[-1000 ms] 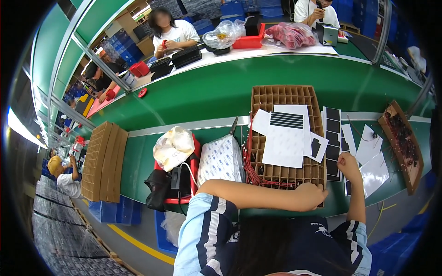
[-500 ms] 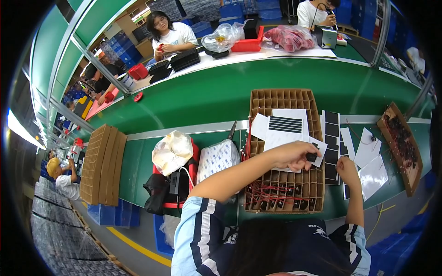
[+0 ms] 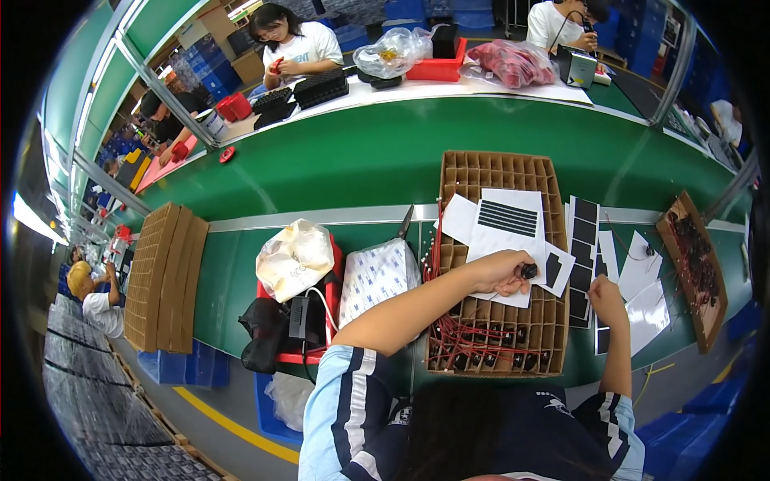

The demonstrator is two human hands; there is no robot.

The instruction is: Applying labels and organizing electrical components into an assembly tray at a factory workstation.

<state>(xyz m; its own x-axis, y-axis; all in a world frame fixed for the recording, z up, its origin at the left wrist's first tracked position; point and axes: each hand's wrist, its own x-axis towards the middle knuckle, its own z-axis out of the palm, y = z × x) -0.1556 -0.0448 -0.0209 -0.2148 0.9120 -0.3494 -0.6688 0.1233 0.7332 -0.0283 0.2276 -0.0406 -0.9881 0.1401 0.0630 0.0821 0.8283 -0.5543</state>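
Observation:
My left hand (image 3: 507,274) is closed around a small round black part (image 3: 528,271), held over white paper on a divided cardboard tray (image 3: 499,168). Right beside its fingertips lies a small white card with black labels (image 3: 559,268). Farther right, the fingers of my right hand (image 3: 606,300) are pinched together; whatever they hold, if anything, is too small to make out. That hand is next to a sheet of black rectangular labels (image 3: 584,234). Several black parts with red wires (image 3: 481,341) fill the tray's near cells. A white sheet with black strips (image 3: 508,216) rests on its middle.
Left of the tray are a bubble-wrap package (image 3: 377,276), scissors (image 3: 407,220) and a red bin (image 3: 337,264) with a bag on it. Cardboard dividers (image 3: 164,276) stand far left. A cardboard tray of black parts (image 3: 696,256) sits right. Co-workers sit across the green bench.
My left hand has drawn back a little from the small white card, and the black part is turned to show its round face. My right hand stays almost in place.

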